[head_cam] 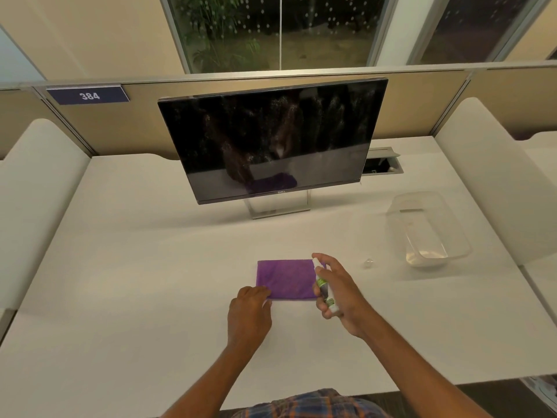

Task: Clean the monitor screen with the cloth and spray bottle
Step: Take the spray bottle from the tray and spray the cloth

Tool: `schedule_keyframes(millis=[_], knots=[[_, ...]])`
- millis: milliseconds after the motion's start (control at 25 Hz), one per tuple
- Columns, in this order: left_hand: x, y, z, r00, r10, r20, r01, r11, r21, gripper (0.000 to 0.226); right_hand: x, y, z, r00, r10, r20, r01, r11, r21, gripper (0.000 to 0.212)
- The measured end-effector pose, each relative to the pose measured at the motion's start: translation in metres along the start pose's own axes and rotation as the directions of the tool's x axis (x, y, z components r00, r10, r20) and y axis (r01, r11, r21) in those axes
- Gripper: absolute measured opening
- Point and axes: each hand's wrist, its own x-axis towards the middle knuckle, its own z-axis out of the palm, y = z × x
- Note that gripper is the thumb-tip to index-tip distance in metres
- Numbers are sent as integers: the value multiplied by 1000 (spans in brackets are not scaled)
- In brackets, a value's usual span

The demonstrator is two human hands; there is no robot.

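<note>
A black monitor (271, 140) stands tilted at the back of the white desk (135, 282), its dark screen speckled with fine droplets. A folded purple cloth (286, 277) lies flat on the desk in front of me. My left hand (250, 312) rests on the cloth's near left corner, fingers curled on its edge. My right hand (339, 289) holds a small white spray bottle (324, 286) with a green label, upright, nozzle up, index finger over the top, just right of the cloth.
A clear plastic container (428, 230) sits at the right of the desk, with a small clear cap (368, 262) beside it. White side dividers (39, 191) flank the desk. An open cable hatch (382, 164) lies behind the monitor's right edge.
</note>
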Motion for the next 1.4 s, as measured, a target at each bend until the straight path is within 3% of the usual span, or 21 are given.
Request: schedule_keyframes(millis=[80,160,240,360,680,1160,1400], knots=[[-3,-2,3,999,49,22,-50,998,49,35,2,5,6,983,-141,-121,71,888,-454,35],[-9,-4,7,995,101,16,-102,988,113,46,6,13,11,949,-310,-48,165,623,-764,44],[-14,-5,11,990,140,8,-140,974,177,56,13,20,15,910,-412,34,222,419,-880,48],[-19,-9,16,990,139,23,-141,970,197,62,27,26,23,875,-475,94,249,275,-929,42],[-24,-15,19,990,110,91,-127,969,212,64,43,38,29,896,-440,64,207,285,-936,44],[-21,-20,22,987,101,128,-121,978,167,62,53,43,31,877,-467,112,217,177,-960,36],[-18,-24,22,983,98,152,-122,980,157,62,56,42,36,884,-456,104,215,197,-957,44]])
